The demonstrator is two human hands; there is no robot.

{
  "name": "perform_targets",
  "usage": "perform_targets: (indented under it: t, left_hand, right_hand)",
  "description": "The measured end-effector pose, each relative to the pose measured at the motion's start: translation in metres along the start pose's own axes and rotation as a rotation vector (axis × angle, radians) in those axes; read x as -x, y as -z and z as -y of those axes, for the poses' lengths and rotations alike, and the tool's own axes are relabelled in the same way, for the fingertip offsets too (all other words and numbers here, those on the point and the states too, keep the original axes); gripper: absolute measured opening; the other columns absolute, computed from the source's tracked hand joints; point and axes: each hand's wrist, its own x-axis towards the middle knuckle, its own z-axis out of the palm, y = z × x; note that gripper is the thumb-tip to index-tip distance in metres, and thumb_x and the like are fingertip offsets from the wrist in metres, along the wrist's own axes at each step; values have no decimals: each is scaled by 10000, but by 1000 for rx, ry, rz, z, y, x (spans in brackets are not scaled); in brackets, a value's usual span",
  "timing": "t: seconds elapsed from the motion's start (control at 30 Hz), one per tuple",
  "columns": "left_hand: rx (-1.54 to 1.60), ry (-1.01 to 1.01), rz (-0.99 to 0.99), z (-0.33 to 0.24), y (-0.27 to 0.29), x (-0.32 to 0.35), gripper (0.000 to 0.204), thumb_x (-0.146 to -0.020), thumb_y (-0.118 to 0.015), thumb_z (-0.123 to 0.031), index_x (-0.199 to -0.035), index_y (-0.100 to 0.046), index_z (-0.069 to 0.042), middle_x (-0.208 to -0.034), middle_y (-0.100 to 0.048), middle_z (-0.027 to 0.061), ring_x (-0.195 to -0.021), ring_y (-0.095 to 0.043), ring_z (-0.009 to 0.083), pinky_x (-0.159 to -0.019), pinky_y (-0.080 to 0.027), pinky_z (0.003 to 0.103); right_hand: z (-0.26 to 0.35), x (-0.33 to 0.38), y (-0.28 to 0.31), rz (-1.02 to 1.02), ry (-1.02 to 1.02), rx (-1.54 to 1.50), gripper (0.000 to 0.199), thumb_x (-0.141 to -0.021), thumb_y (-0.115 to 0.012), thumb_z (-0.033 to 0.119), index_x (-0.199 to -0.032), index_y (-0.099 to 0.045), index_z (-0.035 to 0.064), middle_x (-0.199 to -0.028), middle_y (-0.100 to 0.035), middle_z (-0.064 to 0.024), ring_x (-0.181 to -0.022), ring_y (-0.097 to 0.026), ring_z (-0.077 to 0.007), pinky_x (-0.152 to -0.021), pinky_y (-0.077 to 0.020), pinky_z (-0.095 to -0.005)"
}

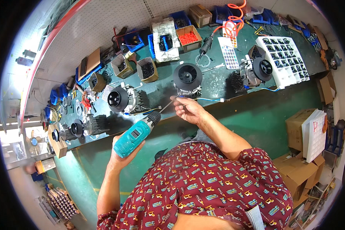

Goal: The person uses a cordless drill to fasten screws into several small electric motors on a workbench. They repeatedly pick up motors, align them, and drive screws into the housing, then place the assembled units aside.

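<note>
The left hand [121, 160] is gripping a teal power driver [132, 138], its fingers wrapping the body. The long bit [166, 107] is pointing up and rightward toward the right hand [191, 110]. The right thumb and index finger are forming a narrow gap beside the bit tip; whether they are pinching it or a small part cannot be told. A blower unit [188, 78] with a black impeller is sitting on the green workbench [217, 84], just beyond the right fingertips.
</note>
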Motion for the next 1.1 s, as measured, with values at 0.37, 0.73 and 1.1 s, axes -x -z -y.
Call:
perform_targets:
  t: [0.37, 0.73, 1.1]
  left_hand:
    - [-199, -216, 29, -3, 29, -48, 271, -812, -864, -146, -1015, -729, -28, -894, -748, 124, -803, -724, 244, -759, -562, 360]
    - [-210, -22, 646, -73, 56, -200, 489, -806, -809, -233, -1258, -661, -121, -1167, -724, 143, -1069, -686, 326, -973, -532, 431]
    - [-388, 94, 661, -90, 51, -212, 534, -789, -858, -236, -1276, -663, -132, -1176, -725, 138, -1084, -689, 327, -986, -538, 468]
  right_hand:
    - [2, 27, 5, -299, 238, 445, 153, -973, -682, 177, -1055, -704, 50, -788, -565, 24, -588, -460, -47, -467, -340, -192]
    - [72, 42, 38, -633, 837, 1449, 264, -829, -740, 153, -995, -755, -52, -843, -754, -167, -758, -726, -211, -725, -559, -336]
    - [63, 27, 55, -602, 1010, 1666, 211, -825, -746, 139, -973, -739, -11, -897, -712, -184, -806, -709, -327, -746, -561, -402]
